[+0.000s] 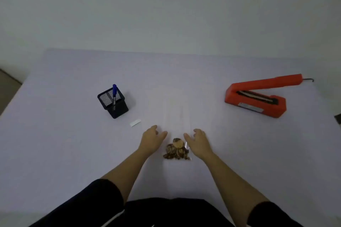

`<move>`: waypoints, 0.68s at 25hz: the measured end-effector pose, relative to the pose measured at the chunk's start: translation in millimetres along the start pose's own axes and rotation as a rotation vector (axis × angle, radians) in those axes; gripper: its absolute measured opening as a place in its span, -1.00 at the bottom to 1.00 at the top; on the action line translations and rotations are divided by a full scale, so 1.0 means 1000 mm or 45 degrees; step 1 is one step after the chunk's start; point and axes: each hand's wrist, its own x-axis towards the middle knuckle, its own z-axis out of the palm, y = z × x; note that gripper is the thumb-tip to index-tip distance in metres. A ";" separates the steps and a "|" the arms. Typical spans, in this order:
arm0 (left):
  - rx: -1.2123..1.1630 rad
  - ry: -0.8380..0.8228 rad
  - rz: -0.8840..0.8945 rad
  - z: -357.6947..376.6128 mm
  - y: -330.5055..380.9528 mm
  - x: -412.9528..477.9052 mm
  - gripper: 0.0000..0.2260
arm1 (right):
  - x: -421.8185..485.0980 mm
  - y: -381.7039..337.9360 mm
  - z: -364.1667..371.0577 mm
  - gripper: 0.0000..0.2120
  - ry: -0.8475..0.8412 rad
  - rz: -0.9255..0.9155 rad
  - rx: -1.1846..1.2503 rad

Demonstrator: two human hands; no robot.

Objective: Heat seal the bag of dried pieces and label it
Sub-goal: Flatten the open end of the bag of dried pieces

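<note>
clear bag lies flat, brown dried pieces at near end.

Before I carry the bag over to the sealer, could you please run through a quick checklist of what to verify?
1. Sealer arm raised, ready to take the bag: ok.
2. Dried pieces gathered at the near end of the clear bag, away from its far part: ok.
3. Bag mouth flat and clean: cannot tell, the film is barely visible.
4. Left hand and right hand free, either side of the bag: ok.
5. Label on the table; pen in its holder: ok.
</note>
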 end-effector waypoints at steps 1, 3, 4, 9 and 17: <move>-0.026 0.008 -0.036 0.004 0.001 0.004 -0.44 | 0.005 0.001 0.001 -0.40 0.001 0.021 0.042; -0.097 0.015 -0.109 0.010 0.006 0.014 -0.45 | 0.015 -0.002 -0.004 -0.43 -0.012 0.059 0.098; -0.146 0.008 -0.152 0.012 0.009 0.016 -0.46 | 0.017 -0.006 -0.005 -0.45 -0.028 0.070 0.117; -0.402 -0.006 -0.276 0.021 0.017 0.034 -0.50 | 0.031 -0.011 -0.008 -0.53 -0.085 0.158 0.318; -0.512 -0.158 -0.211 0.006 -0.004 0.043 -0.69 | 0.044 0.006 -0.004 -0.76 -0.235 0.114 0.413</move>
